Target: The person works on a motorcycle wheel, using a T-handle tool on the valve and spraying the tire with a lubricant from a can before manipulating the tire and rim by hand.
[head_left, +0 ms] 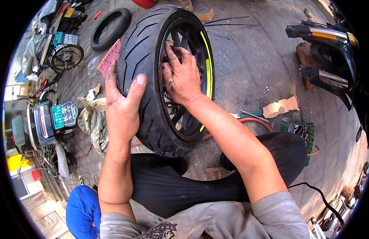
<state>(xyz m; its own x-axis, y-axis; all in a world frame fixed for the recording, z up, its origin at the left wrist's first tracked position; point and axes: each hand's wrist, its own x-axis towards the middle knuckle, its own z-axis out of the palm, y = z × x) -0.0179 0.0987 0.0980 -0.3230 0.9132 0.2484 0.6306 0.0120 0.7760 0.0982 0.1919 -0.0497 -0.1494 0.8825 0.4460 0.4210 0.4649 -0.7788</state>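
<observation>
A black motorcycle tyre point(138, 47) stands upright in front of me. It is fitted on a dark spoked wheel rim point(186, 119) with a yellow-green stripe. My left hand point(122, 105) rests open against the tread, thumb apart from the fingers. A pink patterned flat piece point(109, 59) sticks out beside its fingertips; whether they touch it I cannot tell. My right hand point(181, 75) reaches into the rim's upper part. Its index finger is stretched toward a small brass-coloured piece point(169, 41), with the thumb apart and the other fingers bent.
A loose tyre point(111, 30) lies at the far left, near parked scooters point(45, 123). Crumpled cloth point(95, 121) is left of the wheel. To the right are torn cardboard point(279, 107), a red hose point(258, 120), a green basket point(310, 137) and a motorcycle fork point(328, 75).
</observation>
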